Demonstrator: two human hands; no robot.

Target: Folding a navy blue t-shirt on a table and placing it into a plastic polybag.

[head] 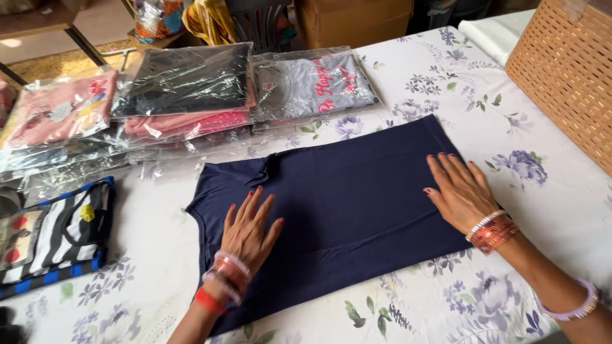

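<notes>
Both our hands lie flat and spread, gripping nothing: the left hand point(248, 230) presses the folded navy-blue cotton garment point(338, 204) near its neckline end, the right hand point(460, 192) near its opposite edge. We judge this the smoothing step of folding, the garment lying on the floral-cloth surface point(542, 185); any further fold would call for pinching an edge. Plastic-bagged shirts point(185, 89) lie beyond the garment.

Bare cloth beyond the navy garment point(344, 197); bagged shirts point(185, 95) left, basket point(564, 70) right.
</notes>
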